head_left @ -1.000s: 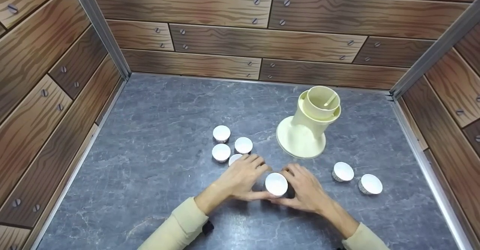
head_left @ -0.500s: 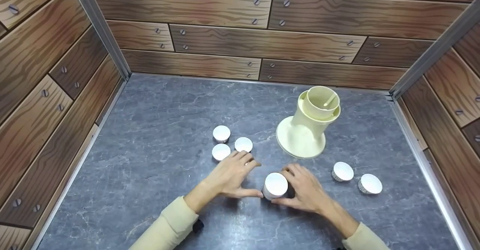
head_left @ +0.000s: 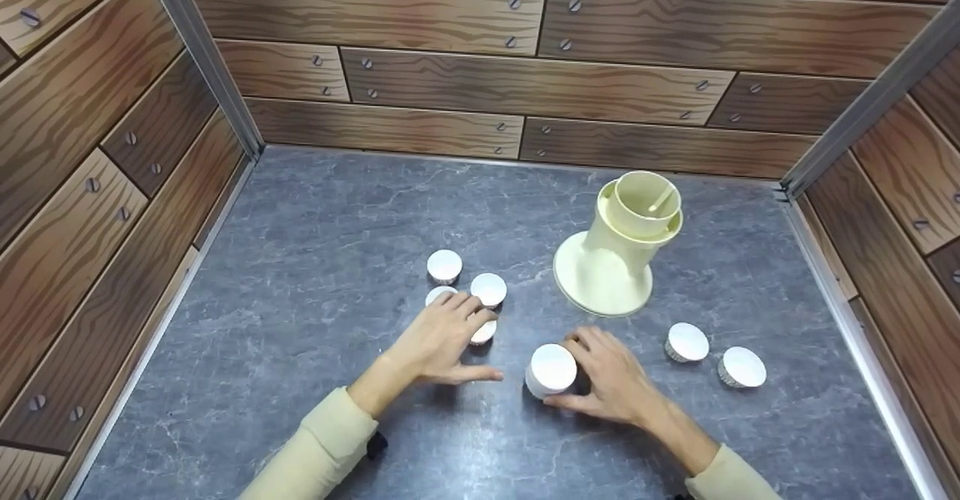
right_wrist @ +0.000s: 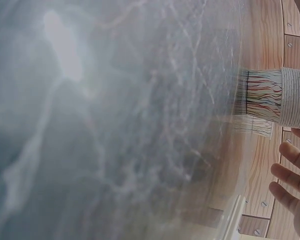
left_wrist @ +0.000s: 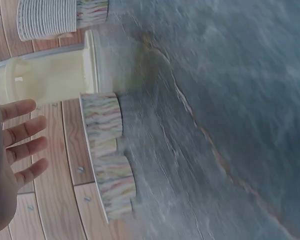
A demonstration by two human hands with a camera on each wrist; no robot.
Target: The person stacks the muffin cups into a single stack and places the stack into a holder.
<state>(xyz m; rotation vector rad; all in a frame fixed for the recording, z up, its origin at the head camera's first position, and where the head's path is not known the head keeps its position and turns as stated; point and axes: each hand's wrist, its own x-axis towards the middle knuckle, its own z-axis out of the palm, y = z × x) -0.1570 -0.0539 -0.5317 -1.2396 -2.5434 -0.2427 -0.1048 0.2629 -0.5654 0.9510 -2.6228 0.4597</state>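
A stack of white paper baking cups (head_left: 552,369) with streaked coloured sides stands on the table. My right hand (head_left: 611,376) holds the stack between thumb and index finger on its right side; in the right wrist view the other fingers are spread away from it. Left of the stack, my left hand (head_left: 439,342) hovers with loosely extended fingers over a group of single baking cups. Its fingers partly cover one cup (head_left: 484,331) and another behind it (head_left: 441,295). In the left wrist view the fingers (left_wrist: 27,135) are apart from the cups.
Two more cups (head_left: 488,290) (head_left: 445,266) sit behind the left hand. On the right are two single cups (head_left: 686,342) (head_left: 742,368). A pale yellow stand (head_left: 604,279) with a round base and a cylinder in its top rises behind the right hand. Wood-pattern walls (head_left: 435,73) enclose the table.
My left hand has let go of the stack and moved left over the group of cups, uncovering the nearest one. The right hand and the stack have stayed in place.
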